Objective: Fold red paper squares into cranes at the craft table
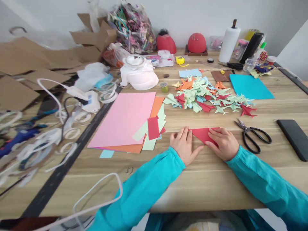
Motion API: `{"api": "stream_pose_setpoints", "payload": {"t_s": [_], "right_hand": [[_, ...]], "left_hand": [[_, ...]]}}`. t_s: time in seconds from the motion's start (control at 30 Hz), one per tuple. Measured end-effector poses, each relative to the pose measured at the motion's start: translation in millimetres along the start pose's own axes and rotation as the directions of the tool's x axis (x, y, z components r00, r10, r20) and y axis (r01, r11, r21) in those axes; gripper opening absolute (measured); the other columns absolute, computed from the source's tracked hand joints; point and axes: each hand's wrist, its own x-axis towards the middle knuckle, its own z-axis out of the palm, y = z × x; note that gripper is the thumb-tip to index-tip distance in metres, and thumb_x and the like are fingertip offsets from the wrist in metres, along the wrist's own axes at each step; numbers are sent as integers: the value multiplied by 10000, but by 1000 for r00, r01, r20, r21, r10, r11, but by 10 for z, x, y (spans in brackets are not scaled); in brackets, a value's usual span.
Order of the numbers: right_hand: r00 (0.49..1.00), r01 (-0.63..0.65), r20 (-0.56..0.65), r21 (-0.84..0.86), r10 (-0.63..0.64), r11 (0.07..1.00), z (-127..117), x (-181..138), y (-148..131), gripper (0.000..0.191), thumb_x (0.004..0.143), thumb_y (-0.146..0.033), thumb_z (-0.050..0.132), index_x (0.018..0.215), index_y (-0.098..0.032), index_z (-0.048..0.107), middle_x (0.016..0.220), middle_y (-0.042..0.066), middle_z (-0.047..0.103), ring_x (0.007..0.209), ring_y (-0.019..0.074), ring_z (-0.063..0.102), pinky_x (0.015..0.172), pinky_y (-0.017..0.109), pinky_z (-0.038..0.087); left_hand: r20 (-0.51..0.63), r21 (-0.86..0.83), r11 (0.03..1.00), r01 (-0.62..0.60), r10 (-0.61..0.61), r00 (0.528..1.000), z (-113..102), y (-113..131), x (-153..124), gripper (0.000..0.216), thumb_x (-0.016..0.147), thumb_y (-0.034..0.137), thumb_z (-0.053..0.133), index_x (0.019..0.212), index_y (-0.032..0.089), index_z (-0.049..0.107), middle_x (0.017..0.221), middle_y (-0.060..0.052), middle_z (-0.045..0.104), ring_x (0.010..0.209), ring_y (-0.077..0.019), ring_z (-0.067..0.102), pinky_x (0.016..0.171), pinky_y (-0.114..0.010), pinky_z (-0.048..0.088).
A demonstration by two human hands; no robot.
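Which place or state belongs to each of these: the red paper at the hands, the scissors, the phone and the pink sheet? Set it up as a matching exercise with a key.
Column one:
1. red paper
2. scissors
3. phone
4. pink sheet

Column two:
A. black, farthest right of the four
B. lying over an orange sheet
C. triangular in outline, under the right hand
D. black-handled, just right of the right hand

Pairs: 1-C, 2-D, 3-A, 4-B

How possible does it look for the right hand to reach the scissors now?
Probably yes: the scissors lie just beside the right hand, with only tabletop between, though its fingers are on the red paper.
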Motion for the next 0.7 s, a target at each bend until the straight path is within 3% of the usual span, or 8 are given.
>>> {"api": "stream_pose_setpoints", "payload": {"t_s": [0.17,0.37,0.53,0.7], "right_hand": [[1000,-1,0,-12,1,1000,9,-2,-5,415,860,-447,430,1029,-143,655,1109,91,640,987,244,529,800,362,433],[1000,-8,5,-18,8,1000,17,-7,-10,431,865,-454,413,1019,-133,657,1113,87,638,989,244,529,790,365,430],[1000,-12,0,-9,12,1000,21,-7,-14,419,867,-448,416,1012,-139,658,1101,89,644,988,239,532,788,362,430],[1000,-18,6,-11,18,1000,18,-4,-22,423,866,-456,413,1019,-145,656,1102,88,644,977,239,538,791,357,425]], "left_hand": [[-78,41,998,52,-48,996,11,-2,-8,694,824,562,317,1228,21,476,1318,-229,424,1217,-337,368,963,-474,271],[-48,3,987,-161,161,986,37,-3,36,623,831,508,360,1170,11,521,1206,-212,516,1138,-296,444,998,-437,269],[-3,24,975,-221,221,975,38,-44,42,638,822,527,371,1196,29,508,1198,-216,510,1161,-317,419,997,-470,259],[30,-2,972,-233,233,972,-8,-69,6,619,807,567,373,1208,120,523,1223,-209,489,1180,-323,407,995,-514,227]]}}
